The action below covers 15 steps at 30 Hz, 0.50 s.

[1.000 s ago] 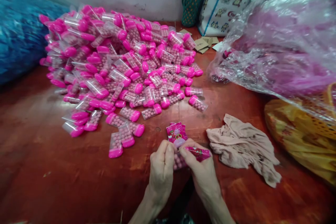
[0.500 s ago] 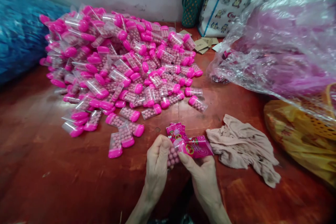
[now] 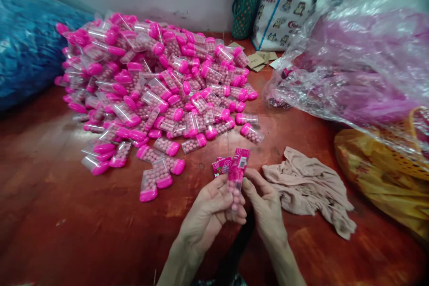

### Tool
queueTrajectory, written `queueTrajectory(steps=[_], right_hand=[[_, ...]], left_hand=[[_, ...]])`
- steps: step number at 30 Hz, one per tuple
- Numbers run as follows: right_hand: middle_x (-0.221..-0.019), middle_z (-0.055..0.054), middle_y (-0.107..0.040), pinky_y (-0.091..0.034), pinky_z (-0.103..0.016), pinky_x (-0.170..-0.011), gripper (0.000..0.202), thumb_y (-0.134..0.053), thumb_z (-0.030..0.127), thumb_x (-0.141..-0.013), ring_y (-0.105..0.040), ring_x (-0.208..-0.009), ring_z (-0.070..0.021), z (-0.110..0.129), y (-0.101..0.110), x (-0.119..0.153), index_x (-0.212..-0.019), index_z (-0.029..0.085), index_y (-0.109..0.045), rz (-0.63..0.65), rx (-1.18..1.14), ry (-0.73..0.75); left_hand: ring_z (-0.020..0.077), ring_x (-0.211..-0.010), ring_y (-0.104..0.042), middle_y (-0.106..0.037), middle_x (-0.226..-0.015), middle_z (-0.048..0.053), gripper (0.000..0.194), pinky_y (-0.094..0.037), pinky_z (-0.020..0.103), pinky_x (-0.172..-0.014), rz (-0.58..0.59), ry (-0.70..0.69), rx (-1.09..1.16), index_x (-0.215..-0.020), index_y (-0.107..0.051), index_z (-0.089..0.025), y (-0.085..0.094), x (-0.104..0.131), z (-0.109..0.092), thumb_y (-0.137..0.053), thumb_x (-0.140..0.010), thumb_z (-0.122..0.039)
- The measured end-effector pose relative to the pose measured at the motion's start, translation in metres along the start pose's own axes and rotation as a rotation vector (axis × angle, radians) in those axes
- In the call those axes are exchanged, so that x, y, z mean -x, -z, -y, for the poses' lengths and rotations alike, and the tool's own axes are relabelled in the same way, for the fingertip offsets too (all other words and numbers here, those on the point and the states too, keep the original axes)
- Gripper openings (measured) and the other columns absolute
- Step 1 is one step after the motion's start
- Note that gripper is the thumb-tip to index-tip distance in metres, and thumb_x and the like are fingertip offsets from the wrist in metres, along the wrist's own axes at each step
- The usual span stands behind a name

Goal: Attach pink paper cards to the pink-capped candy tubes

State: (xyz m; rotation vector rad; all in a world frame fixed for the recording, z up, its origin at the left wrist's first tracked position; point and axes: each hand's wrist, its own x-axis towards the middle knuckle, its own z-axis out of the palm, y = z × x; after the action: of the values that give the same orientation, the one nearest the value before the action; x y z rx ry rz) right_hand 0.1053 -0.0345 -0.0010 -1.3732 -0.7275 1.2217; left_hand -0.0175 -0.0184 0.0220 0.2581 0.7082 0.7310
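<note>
Near the bottom centre, my left hand grips a clear candy container full of pink balls, thumb across its front. A pink printed sleeve with a barcode covers the container's upper end. My right hand pinches the container's right edge with thumb and fingers. Behind my left fingertips, more pink printed sleeves lie on the red-brown floor. Further off is a large heap of pink-capped containers, several of them lying loose at its front edge.
A crumpled beige cloth lies right of my hands. Yellow plastic and a clear-and-pink plastic bag are at the right. A blue bag stands left; a white bag and cardboard pieces are behind.
The container has turned upright with its sleeve now at the top, barcode side showing. My left hand has opened out around it, and my right hand has shifted to its right edge.
</note>
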Motion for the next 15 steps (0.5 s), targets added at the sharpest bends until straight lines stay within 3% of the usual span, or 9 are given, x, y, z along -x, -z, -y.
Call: queueTrajectory(steps=[2,4,10,15], right_hand=[[-0.095,-0.004,-0.065,-0.046,-0.028,-0.078,0.019,-0.058,0.026,-0.080,-0.059,-0.087,-0.0179,0.001,0.000,0.006,-0.097,0.020,-0.065,-0.074,0.183,0.118],[-0.098,-0.004,-0.064,-0.047,-0.028,-0.077,0.022,-0.054,0.020,-0.083,-0.059,-0.087,-0.0175,0.002,0.001,0.011,-0.103,0.023,-0.062,-0.083,0.321,0.225],[-0.084,-0.006,-0.062,-0.050,-0.031,-0.069,0.039,-0.042,0.005,-0.085,-0.059,-0.078,-0.0176,0.010,0.005,0.013,-0.119,0.021,-0.051,0.093,0.571,0.672],[-0.077,-0.007,-0.062,-0.049,-0.032,-0.063,0.034,-0.044,0.004,-0.084,-0.059,-0.075,-0.0190,0.016,0.009,0.005,-0.115,0.017,-0.048,0.058,0.776,0.893]], left_hand=[[0.0115,-0.056,-0.060,-0.059,-0.076,0.003,0.026,-0.051,0.025,-0.054,-0.062,-0.070,-0.056,-0.100,-0.053,-0.013,-0.004,-0.001,0.001,-0.057,-0.075,-0.010],[0.0121,-0.056,-0.061,-0.060,-0.078,0.003,0.028,-0.051,0.024,-0.053,-0.108,-0.132,-0.111,-0.100,-0.053,-0.014,-0.008,-0.001,0.001,-0.059,-0.073,-0.009],[0.0124,-0.055,-0.061,-0.062,-0.075,0.001,0.034,-0.051,0.023,-0.051,-0.176,-0.263,-0.217,-0.100,-0.053,-0.016,-0.009,-0.001,0.004,-0.062,-0.070,-0.007],[0.0152,-0.054,-0.063,-0.064,-0.076,0.002,0.039,-0.051,0.025,-0.049,-0.208,-0.291,-0.265,-0.104,-0.049,-0.016,-0.007,0.001,0.006,-0.064,-0.069,-0.008]])
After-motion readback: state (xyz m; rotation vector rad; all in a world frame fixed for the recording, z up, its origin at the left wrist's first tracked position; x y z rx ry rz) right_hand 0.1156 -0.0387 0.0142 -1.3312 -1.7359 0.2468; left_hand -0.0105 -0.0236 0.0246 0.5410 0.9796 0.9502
